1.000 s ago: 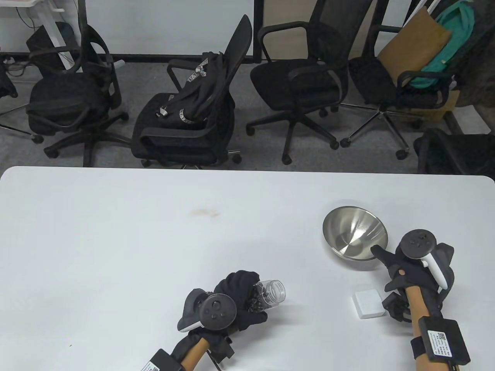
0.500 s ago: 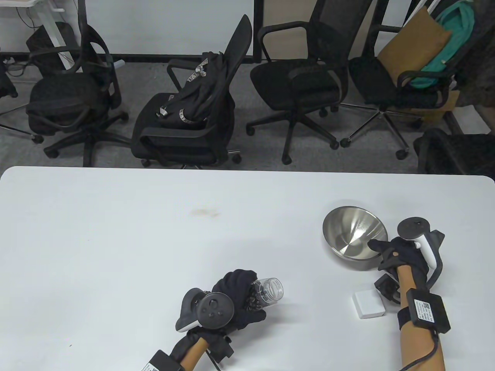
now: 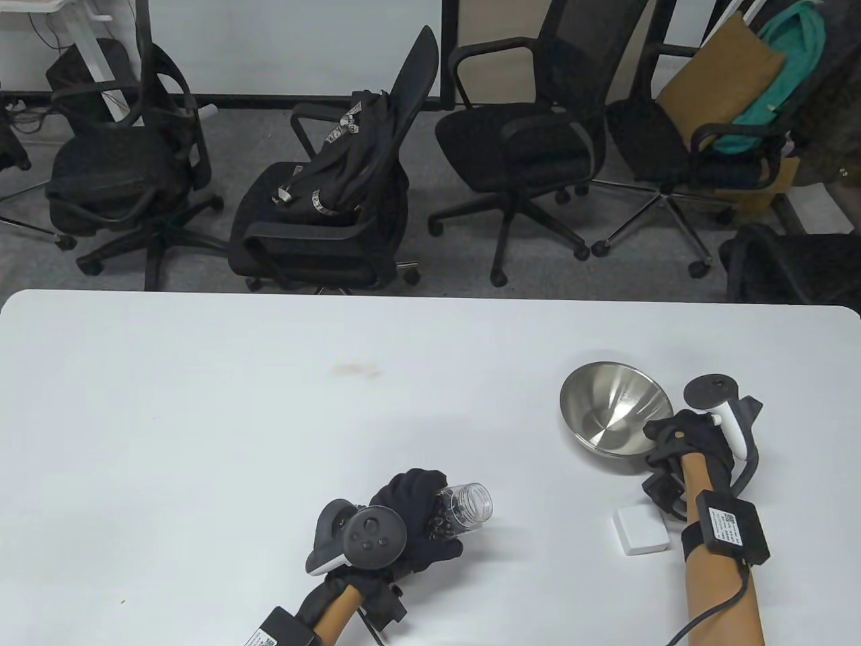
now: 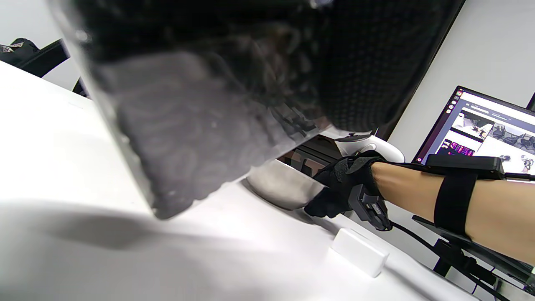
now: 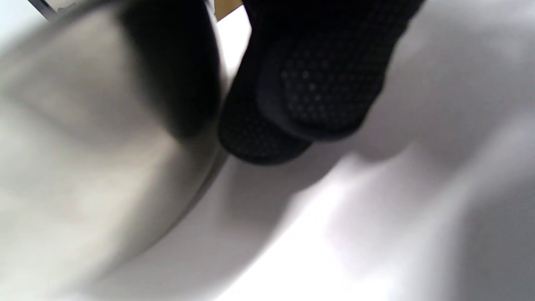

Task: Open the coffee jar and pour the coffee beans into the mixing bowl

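Observation:
My left hand (image 3: 416, 515) grips a clear open coffee jar (image 3: 466, 510), tilted with its mouth to the right, low over the table front; dark beans fill its lower part. It fills the left wrist view (image 4: 196, 125). The empty steel mixing bowl (image 3: 613, 414) stands on the table at the right. My right hand (image 3: 676, 437) holds its near right rim, thumb over the edge; it also shows in the left wrist view (image 4: 347, 184). In the right wrist view my fingers (image 5: 309, 96) lie against the bowl's outer wall (image 5: 83, 167). The jar's white square lid (image 3: 640, 529) lies on the table below the bowl.
The white table (image 3: 202, 417) has a small brown stain (image 3: 353, 369) near its middle. Several black office chairs stand beyond its far edge. A monitor (image 4: 489, 133) shows in the left wrist view.
My right hand has moved up from beside the lid to the bowl's rim and taken hold of it. The left hand and the jar have stayed in place.

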Motion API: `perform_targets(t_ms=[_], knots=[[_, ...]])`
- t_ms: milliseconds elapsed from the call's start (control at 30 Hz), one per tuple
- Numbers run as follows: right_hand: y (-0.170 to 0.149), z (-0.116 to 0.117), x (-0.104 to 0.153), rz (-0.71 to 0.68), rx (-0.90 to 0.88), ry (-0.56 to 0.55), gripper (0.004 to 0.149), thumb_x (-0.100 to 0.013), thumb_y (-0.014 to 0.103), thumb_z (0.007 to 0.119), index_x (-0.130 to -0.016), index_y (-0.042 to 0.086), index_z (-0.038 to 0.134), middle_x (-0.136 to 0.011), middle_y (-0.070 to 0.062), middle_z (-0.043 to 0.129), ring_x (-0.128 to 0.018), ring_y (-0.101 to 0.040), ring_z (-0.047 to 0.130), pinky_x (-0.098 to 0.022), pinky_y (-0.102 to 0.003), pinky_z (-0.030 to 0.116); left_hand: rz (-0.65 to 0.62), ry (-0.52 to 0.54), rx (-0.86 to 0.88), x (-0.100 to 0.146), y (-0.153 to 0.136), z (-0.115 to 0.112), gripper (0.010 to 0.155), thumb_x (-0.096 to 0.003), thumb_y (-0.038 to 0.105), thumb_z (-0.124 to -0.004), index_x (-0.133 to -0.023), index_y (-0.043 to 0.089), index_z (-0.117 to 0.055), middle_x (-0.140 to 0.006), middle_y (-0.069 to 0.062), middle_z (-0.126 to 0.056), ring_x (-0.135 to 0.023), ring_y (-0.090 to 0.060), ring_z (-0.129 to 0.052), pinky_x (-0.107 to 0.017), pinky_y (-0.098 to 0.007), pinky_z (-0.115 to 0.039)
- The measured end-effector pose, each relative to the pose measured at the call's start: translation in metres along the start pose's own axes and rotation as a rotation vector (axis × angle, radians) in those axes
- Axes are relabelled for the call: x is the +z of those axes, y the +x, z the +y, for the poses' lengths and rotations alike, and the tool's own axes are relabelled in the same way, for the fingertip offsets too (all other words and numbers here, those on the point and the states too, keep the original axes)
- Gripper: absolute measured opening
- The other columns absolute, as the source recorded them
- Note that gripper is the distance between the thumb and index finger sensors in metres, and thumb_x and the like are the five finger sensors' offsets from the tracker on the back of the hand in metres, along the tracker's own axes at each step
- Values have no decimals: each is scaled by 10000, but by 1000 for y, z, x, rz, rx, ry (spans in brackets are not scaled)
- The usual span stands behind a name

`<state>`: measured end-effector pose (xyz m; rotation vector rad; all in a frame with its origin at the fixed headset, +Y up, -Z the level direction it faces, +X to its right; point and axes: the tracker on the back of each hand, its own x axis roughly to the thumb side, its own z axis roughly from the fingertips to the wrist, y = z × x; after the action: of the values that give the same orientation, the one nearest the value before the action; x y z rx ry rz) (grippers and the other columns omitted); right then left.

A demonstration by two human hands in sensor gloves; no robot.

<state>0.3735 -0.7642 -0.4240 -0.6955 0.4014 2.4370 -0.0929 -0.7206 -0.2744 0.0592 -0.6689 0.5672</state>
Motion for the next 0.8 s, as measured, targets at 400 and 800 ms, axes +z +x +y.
perform_targets(t_ms=[400, 800], knots=[[4, -15, 20, -65, -54, -28, 406, -658, 138, 821, -929, -130, 682, -716, -158, 930, -488, -88, 1035, -367, -217, 947, -7, 22, 3, 2, 0, 4, 932, -427, 511, -1000, -1088, 46, -536, -1040, -225, -668, -903, -418, -779, -690, -580, -711], [33, -43, 89, -255, -67, -59, 390, -655, 119, 799, -933, -126, 680, -729, -142, 921, -485, -77, 1029, -366, -224, 940, -27, 35, -2, 5, 5, 6, 932, -431, 517, -995, -1088, 44, -534, -1039, -226, -669, -901, -418, -782, -688, -577, -715]])
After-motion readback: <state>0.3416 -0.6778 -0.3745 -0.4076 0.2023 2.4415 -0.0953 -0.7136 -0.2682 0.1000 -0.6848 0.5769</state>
